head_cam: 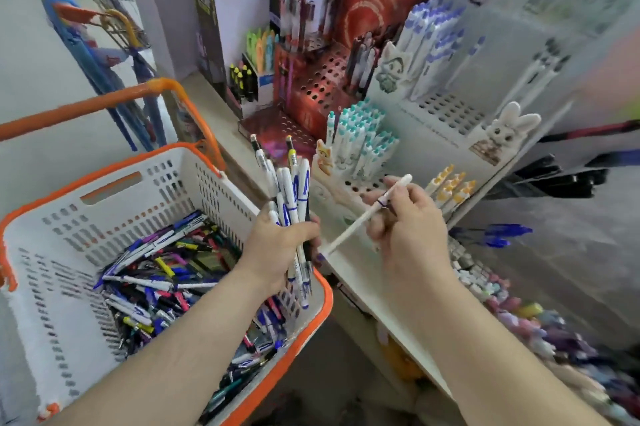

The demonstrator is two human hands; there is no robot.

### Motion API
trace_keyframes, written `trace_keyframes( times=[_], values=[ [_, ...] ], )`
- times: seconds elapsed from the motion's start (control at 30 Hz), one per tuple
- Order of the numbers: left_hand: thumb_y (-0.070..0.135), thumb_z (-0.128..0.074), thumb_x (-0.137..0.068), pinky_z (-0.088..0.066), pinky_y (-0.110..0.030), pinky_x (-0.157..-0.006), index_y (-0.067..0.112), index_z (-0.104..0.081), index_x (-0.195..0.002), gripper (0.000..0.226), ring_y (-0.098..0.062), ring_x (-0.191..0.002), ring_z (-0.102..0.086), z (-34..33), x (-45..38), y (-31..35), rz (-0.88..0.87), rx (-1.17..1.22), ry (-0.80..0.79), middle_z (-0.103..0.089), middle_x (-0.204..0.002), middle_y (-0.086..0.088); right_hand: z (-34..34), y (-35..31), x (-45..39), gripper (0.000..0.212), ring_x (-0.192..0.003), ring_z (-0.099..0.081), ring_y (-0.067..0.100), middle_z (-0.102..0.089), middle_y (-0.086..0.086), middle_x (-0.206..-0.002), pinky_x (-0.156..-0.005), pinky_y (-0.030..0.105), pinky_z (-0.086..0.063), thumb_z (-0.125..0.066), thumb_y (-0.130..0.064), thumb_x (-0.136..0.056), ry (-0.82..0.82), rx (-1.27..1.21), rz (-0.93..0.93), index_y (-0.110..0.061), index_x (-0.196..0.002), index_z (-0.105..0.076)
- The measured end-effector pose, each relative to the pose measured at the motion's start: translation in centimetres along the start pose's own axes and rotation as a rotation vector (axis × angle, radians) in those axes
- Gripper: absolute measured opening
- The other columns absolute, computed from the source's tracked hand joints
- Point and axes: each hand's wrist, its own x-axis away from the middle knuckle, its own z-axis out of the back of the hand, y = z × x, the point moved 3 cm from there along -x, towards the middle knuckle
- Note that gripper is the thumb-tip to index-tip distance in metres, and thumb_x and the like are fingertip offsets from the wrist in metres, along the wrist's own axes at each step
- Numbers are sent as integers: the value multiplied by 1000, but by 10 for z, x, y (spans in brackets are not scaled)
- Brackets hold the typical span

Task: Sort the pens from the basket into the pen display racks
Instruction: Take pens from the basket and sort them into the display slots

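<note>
A white basket with an orange rim (221, 183) sits at the lower left, its bottom covered with a heap of mixed pens (166, 280). My left hand (277, 249) grips a bundle of white and blue pens (294, 190), held upright over the basket's right edge. My right hand (408, 221) pinches a single white pen (360, 217), slanted with its lower tip near the shelf edge. Just beyond it stands the white pen display rack (349, 183) with a cat figure, holding teal-capped pens (360, 134) and yellow-capped pens (450, 186).
A red perforated rack (322, 86) with a few dark pens stands behind. A taller white rack (446, 107) holds blue-capped pens. Highlighters (259, 48) sit at the back left. Erasers and small items (519, 314) fill the lower shelf at right. Umbrellas (104, 55) hang left.
</note>
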Motion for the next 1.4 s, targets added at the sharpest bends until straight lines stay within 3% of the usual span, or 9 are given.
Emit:
trace_keyframes(
  times=[0.13, 0.23, 0.5, 0.63, 0.73, 0.87, 1.03, 1.17, 1.4],
  values=[
    [-2, -68, -72, -49, -27, -50, 12, -73, -66, 16, -16, -52, -57, -46, 6, -5, 120, 78, -268, -60, -64, -6, 41, -21, 7, 20, -41, -41, 9, -60, 3, -59, -41, 19, -39, -43, -19, -106, 208, -362, -32, -11, -93, -56],
    [-5, -65, -75, -51, -22, -50, 11, -75, -66, 21, -13, -53, -60, -76, 14, -10, 241, 179, -419, -61, -65, -5, 69, -26, 17, 22, -43, -39, 8, -56, -2, -59, -41, 17, -38, -47, -21, -105, 315, -310, 0, -12, -85, -51],
    [4, -69, -58, -51, -21, -47, 4, -68, -75, 17, -15, -49, -58, -149, 46, -9, 372, 343, -550, -57, -64, -8, 141, -33, 46, 7, -53, -58, 9, -61, 3, -71, -46, 20, -47, -58, -17, -100, 542, -365, -1, -13, -103, -63],
    [3, -64, -61, -50, -19, -48, 10, -74, -65, 13, -13, -50, -57, -187, 66, -10, 359, 354, -616, -56, -62, -7, 172, -39, 60, 13, -48, -61, 9, -66, 0, -58, -46, 24, -44, -58, -19, -100, 593, -408, -2, -16, -113, -61],
    [12, -70, -56, -50, -20, -49, 14, -72, -68, 13, -13, -51, -56, -210, 76, -16, 377, 319, -665, -58, -62, -4, 198, -46, 68, 17, -54, -64, 10, -68, 3, -67, -55, 23, -54, -55, -12, -101, 636, -464, 45, -11, -116, -63],
    [10, -55, -73, -49, -19, -48, 13, -70, -71, 15, -12, -50, -57, -235, 88, -22, 331, 330, -607, -59, -63, -2, 232, -54, 74, 21, -59, -66, 11, -68, 8, -79, -63, 24, -57, -56, -7, -100, 629, -464, 64, -9, -120, -63],
    [10, -57, -70, -50, -19, -50, 14, -70, -68, 13, -13, -53, -56, -257, 99, -24, 285, 280, -529, -58, -64, -5, 265, -76, 78, 16, -65, -69, 14, -67, 8, -86, -65, 24, -57, -57, -2, -98, 629, -403, 213, -13, -109, -62],
    [11, -59, -68, -49, -20, -50, 11, -64, -80, 13, -13, -53, -56, -258, 101, -30, 207, 176, -481, -58, -64, -4, 291, -107, 75, 21, -68, -69, 16, -68, -6, -70, -70, 28, -59, -59, -1, -97, 704, -220, 474, -22, -97, -63],
    [8, -60, -68, -49, -23, -51, 8, -64, -82, 15, -13, -54, -56, -255, 97, -33, 117, 75, -498, -57, -65, -4, 314, -116, 39, 20, -79, -68, 12, -65, -11, -81, -77, 26, -56, -65, -15, -92, 846, 246, 651, -35, -95, -64]
  ],
)
